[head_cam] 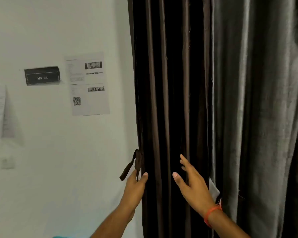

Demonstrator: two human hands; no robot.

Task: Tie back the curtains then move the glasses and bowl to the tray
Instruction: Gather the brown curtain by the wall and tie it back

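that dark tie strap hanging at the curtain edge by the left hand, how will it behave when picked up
The tie strap is probably floppy: it droops in a soft fold from the dark curtain edge, so its free end will likely dangle from the left hand. It looks thin and narrow, so probably light. The fabric has a slight sheen, so it may slip through a loose grip.

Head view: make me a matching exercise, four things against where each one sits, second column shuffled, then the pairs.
Things:
1. WS 05 sign
2. tie-back strap
3. orange wristband
4. grey curtain

Places:
A. on the right hand's wrist
B. on the white wall, left of the printed sheet
C. right of the dark brown curtain
D. at the dark curtain's left edge, by the left hand

Pairs: 1-B, 2-D, 3-A, 4-C
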